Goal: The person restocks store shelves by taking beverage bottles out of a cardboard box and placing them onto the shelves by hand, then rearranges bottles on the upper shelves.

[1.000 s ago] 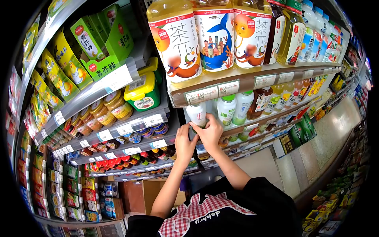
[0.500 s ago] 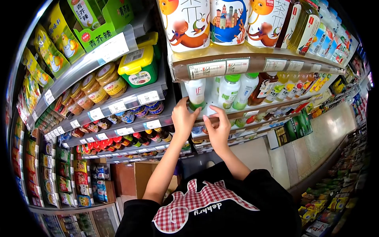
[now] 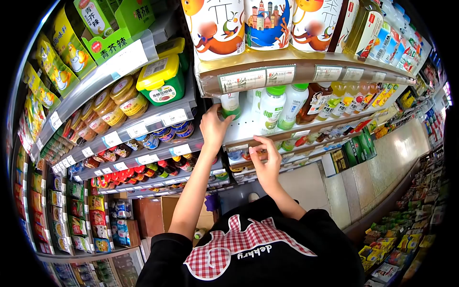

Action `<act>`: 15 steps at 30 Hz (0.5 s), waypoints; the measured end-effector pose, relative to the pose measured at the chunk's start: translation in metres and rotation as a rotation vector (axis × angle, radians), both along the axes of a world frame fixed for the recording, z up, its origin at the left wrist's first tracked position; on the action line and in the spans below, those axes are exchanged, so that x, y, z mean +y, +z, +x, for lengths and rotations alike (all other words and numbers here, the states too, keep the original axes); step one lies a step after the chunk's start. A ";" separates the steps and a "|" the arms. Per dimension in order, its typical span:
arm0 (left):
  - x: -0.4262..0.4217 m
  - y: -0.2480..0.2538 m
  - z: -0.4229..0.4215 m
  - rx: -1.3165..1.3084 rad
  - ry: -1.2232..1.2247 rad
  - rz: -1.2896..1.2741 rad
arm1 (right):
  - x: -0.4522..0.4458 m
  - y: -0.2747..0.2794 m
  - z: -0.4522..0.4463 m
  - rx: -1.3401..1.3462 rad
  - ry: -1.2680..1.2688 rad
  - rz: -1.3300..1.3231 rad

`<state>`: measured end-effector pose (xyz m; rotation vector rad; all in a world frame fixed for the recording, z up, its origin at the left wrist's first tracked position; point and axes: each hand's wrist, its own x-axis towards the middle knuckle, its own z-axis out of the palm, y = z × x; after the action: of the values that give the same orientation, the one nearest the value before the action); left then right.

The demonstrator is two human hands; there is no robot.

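One bottle (image 3: 230,104) within the left grip (image 3: 213,128)

Two hands (image 3: 213,126), two yellow-lidded tubs (image 3: 162,91)

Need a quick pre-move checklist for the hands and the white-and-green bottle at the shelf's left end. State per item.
1. Left hand touching the white-and-green bottle: ok, low on its side.
2. Left hand's grip firm: cannot tell.
3. Right hand free: ok, holds nothing, in front of the shelf.
4. Gap to the front green-capped bottle: ok, bare shelf between.
5. Top clearance: cannot tell, the upper shelf edge hides the bottle's top.
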<state>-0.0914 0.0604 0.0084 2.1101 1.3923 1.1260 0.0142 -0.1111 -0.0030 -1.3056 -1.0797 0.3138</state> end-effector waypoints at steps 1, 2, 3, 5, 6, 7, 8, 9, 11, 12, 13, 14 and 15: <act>-0.002 0.001 0.001 0.011 0.008 -0.020 | 0.000 0.000 0.000 -0.001 0.000 -0.001; -0.004 0.001 0.003 0.022 0.017 -0.040 | 0.001 -0.001 0.001 0.000 0.002 0.000; -0.005 0.003 0.004 0.037 0.024 -0.037 | 0.001 -0.001 0.001 0.001 0.004 0.001; -0.004 0.005 0.007 0.066 0.041 -0.032 | 0.002 -0.002 0.001 0.007 0.013 0.000; -0.003 0.004 0.007 0.055 0.032 -0.033 | 0.002 -0.003 0.001 0.013 0.018 -0.001; -0.002 0.003 0.007 0.044 0.023 -0.033 | 0.002 -0.003 0.000 0.018 0.022 -0.001; -0.001 0.003 0.007 0.033 0.014 -0.032 | 0.003 -0.004 0.001 0.018 0.024 -0.003; 0.000 0.003 0.007 0.031 0.014 -0.028 | 0.004 -0.006 0.001 0.019 0.026 -0.005; 0.000 0.004 0.007 0.029 0.013 -0.020 | 0.004 -0.006 0.001 0.019 0.029 -0.012; 0.001 0.003 0.008 0.037 0.024 -0.012 | 0.003 -0.004 0.001 0.019 0.030 -0.016; 0.003 0.003 0.009 0.046 0.035 -0.004 | 0.003 -0.003 0.001 0.017 0.030 -0.021; 0.004 0.003 0.010 0.053 0.046 0.004 | 0.003 -0.004 0.001 0.015 0.033 -0.021; 0.005 0.003 0.010 0.062 0.042 -0.015 | 0.003 -0.006 0.001 0.012 0.036 -0.022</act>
<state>-0.0810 0.0656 0.0119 2.1319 1.4745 1.0709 0.0152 -0.1077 -0.0088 -1.3034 -1.0933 0.3605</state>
